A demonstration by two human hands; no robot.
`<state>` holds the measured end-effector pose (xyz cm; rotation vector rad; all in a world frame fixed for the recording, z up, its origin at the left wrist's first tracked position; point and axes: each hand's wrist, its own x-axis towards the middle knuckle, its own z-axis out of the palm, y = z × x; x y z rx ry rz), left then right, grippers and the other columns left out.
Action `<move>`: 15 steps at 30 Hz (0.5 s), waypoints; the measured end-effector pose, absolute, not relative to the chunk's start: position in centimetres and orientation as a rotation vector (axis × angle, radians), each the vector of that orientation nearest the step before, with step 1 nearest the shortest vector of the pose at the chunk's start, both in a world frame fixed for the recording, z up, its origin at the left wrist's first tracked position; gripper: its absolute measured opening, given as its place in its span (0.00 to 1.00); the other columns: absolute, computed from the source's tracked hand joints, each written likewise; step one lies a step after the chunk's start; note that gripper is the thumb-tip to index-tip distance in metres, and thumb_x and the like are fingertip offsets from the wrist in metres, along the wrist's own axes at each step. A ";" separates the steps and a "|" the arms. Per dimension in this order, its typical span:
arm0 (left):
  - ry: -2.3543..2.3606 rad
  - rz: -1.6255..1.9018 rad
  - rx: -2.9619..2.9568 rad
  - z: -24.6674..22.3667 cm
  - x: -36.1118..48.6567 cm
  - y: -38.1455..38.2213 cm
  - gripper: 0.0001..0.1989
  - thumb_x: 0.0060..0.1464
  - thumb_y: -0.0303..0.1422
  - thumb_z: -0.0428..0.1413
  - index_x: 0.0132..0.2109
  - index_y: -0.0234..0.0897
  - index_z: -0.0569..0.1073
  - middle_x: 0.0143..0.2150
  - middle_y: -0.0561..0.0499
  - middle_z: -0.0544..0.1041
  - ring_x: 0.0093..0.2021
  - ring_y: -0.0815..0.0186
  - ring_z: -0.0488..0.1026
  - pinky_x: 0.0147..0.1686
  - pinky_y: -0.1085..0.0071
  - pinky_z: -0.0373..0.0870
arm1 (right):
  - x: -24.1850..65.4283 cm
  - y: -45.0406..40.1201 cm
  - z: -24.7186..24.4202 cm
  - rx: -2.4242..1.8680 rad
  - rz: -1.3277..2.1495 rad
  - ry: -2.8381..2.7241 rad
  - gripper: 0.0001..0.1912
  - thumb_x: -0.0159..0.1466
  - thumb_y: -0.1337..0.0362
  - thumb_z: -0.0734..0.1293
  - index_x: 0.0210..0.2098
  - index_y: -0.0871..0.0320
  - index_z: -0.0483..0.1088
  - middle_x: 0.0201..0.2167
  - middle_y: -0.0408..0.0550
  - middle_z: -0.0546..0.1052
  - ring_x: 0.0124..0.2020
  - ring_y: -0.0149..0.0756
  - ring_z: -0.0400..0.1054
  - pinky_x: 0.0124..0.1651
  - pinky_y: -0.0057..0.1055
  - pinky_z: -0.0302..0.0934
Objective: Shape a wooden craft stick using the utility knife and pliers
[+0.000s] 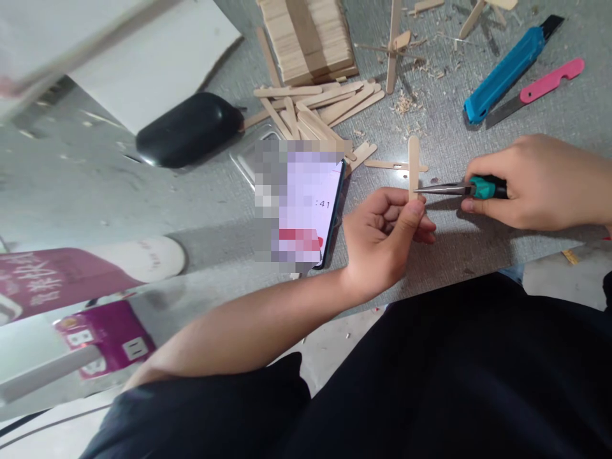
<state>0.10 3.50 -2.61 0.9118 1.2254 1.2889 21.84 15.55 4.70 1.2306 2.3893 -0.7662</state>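
Observation:
Between the thumb and fingers of my left hand a wooden craft stick stands upright in the view. My right hand is closed around the green and black handles of needle-nose pliers. The pliers' tip meets the stick just above my left thumb. Behind the held stick, another stick with a small slot lies on the table. Whether the jaws grip the stick is too small to tell.
A lit phone lies left of my left hand. Beyond are loose sticks, a bundled stack, a black case and wood shavings. A blue cutter and pink-handled blade lie at the right.

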 end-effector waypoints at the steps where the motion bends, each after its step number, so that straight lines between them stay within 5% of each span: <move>1: 1.210 1.283 0.889 -2.5 0.1 3.5 0.26 0.67 0.57 0.73 0.41 0.38 0.80 0.29 0.51 0.88 0.23 0.66 0.85 0.25 0.73 0.84 | 21.9 15.6 4.6 1.231 -0.773 2.405 0.20 0.72 0.44 0.73 0.31 0.49 0.72 0.21 0.44 0.72 0.25 0.40 0.60 0.38 0.41 0.46; 15: 1.064 1.277 0.840 -3.0 -0.2 3.7 0.26 0.66 0.56 0.74 0.43 0.40 0.77 0.30 0.52 0.89 0.23 0.64 0.86 0.24 0.72 0.85 | 22.7 16.0 3.8 1.134 -0.708 2.640 0.15 0.71 0.49 0.74 0.34 0.51 0.75 0.24 0.43 0.74 0.27 0.37 0.62 0.36 0.39 0.50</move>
